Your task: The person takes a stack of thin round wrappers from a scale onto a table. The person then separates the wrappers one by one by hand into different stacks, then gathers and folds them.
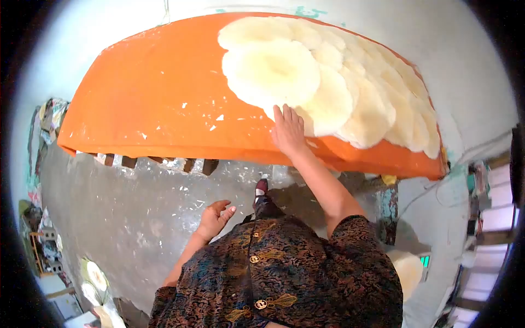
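Observation:
Large, round, pale flat sheets, which look like thin flatbreads, overlap in rows on the right half of an orange cloth (147, 93). The nearest whole flatbread (262, 68) lies at the left end of the rows. My right hand (288, 130) reaches over the cloth with its fingers stretched out. Its fingertips are at the lower edge of that flatbread; I cannot tell whether they press on it. My left hand (215, 220) hangs low in front of my body, above the floor, fingers apart and slightly bent, with nothing in it.
White flakes dot the cloth. Bricks or blocks (202, 166) show under its front edge, above the grey floor (136, 218). Clutter (41, 235) lines the left wall. Another pale round sheet (406, 271) is low on the right, and round pieces (97, 276) sit at lower left.

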Available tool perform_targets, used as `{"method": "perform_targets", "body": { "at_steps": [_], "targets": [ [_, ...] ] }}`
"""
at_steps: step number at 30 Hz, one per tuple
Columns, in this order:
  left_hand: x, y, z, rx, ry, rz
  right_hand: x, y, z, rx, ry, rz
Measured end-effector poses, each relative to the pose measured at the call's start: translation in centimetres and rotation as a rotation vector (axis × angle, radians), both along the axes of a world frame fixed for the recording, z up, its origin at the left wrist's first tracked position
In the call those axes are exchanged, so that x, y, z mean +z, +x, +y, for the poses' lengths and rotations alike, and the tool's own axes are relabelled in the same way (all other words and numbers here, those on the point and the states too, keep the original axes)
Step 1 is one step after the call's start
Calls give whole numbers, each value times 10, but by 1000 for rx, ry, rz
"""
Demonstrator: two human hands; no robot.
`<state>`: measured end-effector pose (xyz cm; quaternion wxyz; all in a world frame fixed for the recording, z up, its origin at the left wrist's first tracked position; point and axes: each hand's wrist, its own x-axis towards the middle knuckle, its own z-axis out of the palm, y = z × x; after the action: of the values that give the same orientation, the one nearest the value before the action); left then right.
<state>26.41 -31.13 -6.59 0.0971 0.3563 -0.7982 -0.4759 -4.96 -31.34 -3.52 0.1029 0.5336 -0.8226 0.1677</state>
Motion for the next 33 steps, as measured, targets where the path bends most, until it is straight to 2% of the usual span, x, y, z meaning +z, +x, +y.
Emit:
{"method": "perform_targets", "body": {
  "at_steps": [3,5,8,10,13,15,16,17,19,21,25,26,29,32,33],
  "targets": [
    [2,-27,-43,121,108,27,-34,-25,-60,-4,-15,24],
    [20,-48,-67,222,353,39,-54,-37,-85,9,2,14],
    [20,-81,-111,287,581,75,-64,-58,-115,61,-7,49],
    [20,-104,-141,343,715,147,-58,-62,-122,68,-44,53],
    [12,-153,-190,394,887,254,-46,-80,-127,87,215,-278],
    [29,-195,-215,385,981,295,-44,-80,-128,165,41,-154],
    [16,-213,-236,352,1027,295,-44,-75,-127,197,-48,-94],
    [2,-230,-255,313,1072,289,-38,-65,-125,227,18,-130],
    [10,-261,-272,370,1056,394,-16,-38,-125,274,147,-205],
    [18,-272,-285,364,1040,460,-2,-24,-126,295,102,-361],
    [10,-225,-360,172,985,605,10,-24,-125,294,-28,-572],
    [13,-201,-380,191,991,678,8,-28,-126,253,-139,-394],
    [15,-117,-437,361,955,756,1,-52,-140,40,-108,-559],
    [-56,8,-507,181,1157,934,4,-69,-181,-23,-65,-476],
    [-61,28,-503,301,1130,947,2,-75,-199,-4,-76,-450]
  ]
}}
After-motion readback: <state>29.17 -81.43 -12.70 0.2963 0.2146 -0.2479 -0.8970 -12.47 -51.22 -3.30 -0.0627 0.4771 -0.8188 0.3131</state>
